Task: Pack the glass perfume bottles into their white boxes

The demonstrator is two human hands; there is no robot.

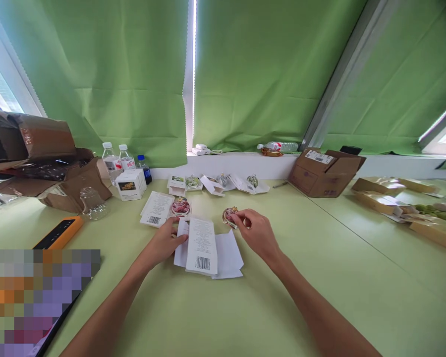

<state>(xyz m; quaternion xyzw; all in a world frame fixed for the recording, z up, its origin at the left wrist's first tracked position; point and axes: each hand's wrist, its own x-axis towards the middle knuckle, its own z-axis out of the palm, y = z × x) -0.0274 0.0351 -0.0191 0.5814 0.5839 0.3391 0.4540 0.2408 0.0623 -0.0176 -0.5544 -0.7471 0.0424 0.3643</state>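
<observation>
My left hand (pixel 168 241) has its thumb and fingers closed on the left flap of an unfolded white cardboard box (pixel 201 245). The box lies on the table with its printed text and barcode facing up, and white flaps stick out on both sides. With fingers pinched together, my right hand (pixel 257 230) grips the right edge of a small round clear ornament (pixel 229 217). Dark pink filling and a gold-coloured top show on it; the fingertips hide part of its edge. A similar pink ornament (pixel 181 207) sits beyond my left hand, beside another flat white box (pixel 157 209).
Along the back stand opened white boxes (pixel 177 185) with green-filled ornaments (pixel 192 182). A white box stack (pixel 131 185), bottles (pixel 112 163) and an orange power strip (pixel 59 233) are left. Cardboard boxes (pixel 312 173) stand at both sides. A blurred-out screen (pixel 33 302) occupies the front left.
</observation>
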